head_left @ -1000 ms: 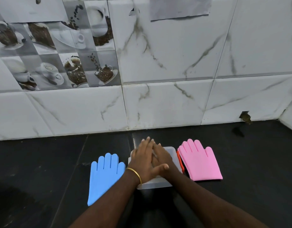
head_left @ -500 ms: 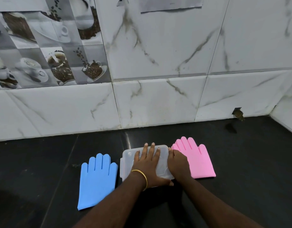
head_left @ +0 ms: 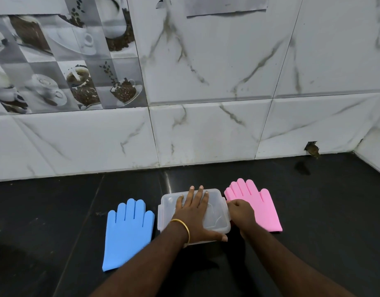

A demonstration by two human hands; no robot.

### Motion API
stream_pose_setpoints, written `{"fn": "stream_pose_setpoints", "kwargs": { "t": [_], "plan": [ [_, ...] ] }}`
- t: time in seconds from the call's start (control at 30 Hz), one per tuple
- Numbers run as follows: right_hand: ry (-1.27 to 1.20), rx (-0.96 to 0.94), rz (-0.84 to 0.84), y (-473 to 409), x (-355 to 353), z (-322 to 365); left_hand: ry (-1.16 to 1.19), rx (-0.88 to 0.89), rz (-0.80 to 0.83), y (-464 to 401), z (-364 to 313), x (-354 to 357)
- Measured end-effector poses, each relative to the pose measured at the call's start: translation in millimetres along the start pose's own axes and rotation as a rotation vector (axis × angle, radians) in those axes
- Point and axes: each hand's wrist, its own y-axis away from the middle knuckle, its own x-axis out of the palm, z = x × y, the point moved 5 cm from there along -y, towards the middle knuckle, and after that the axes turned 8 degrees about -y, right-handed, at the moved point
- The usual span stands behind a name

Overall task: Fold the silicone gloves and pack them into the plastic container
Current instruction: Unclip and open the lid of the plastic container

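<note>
On the black table I count three things of the task: one blue silicone glove, one pink silicone glove and one clear plastic container with its lid on. The container stands in the middle, between the two gloves. The blue glove lies flat just beside it on the left, its fingers pointing to the wall and not touching the box. The pink glove lies flat on the right, very close to the container's right edge, and also points to the wall. Both gloves are unfolded and outside of the container.

Two hands are on the box. The left hand lies flat on the lid with straight, spread fingers that reach to the far edge; the thumb stretches along the near edge. Its grip is fully open, it only presses down and holds nothing. One gold bangle is on this wrist. The right hand is at the right side of the container, with fingers curled at the edge of the lid. It covers the near left part of the pink glove. The fingertips are hidden from me, so I cannot tell for sure if they hold the lid's clip or only touch it.

Behind the table stands a wall of white marble tiles, and at the upper left one panel with pictures of coffee cups
</note>
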Motion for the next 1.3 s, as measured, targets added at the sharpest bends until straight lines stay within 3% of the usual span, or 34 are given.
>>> {"fn": "stream_pose_setpoints", "kwargs": {
  "t": [0.13, 0.2, 0.27, 0.33, 0.47, 0.57, 0.73, 0.9, 1.3],
  "plan": [
    [0.1, -0.298, -0.179, 10.4, -3.2, 23.4, 0.129, -0.121, -0.146, 10.0, 25.4, -23.9],
    [0.234, -0.555, -0.061, 21.5, 8.5, 47.9, 0.237, -0.32, -0.278, 19.5, 52.6, -35.6],
    [0.467, -0.725, 0.207, 33.3, 36.7, 65.8, 0.463, -0.568, -0.363, 31.5, 84.0, -38.5],
    [0.727, -0.8, 0.425, 44.2, 69.1, 72.8, 0.76, -0.765, -0.276, 39.1, 109.3, -26.3],
    [1.041, -0.812, 0.653, 54.4, 119.3, 75.2, 1.373, -0.983, 0.062, 60.9, 113.2, 12.3],
    [1.204, -0.77, 0.749, 57.9, 140.3, 77.2, 1.437, -0.976, 0.155, 67.8, 110.7, 25.6],
    [1.31, -0.767, 0.739, 62.0, 148.5, 81.7, 1.398, -0.9, 0.152, 67.3, 115.3, 29.2],
    [1.303, -0.735, 0.762, 67.0, 151.2, 85.4, 1.358, -0.891, 0.077, 68.7, 116.0, 26.8],
    [1.255, -0.701, 0.802, 66.8, 152.3, 88.4, 1.325, -0.831, 0.095, 70.8, 111.7, 12.9]
  ]
}}
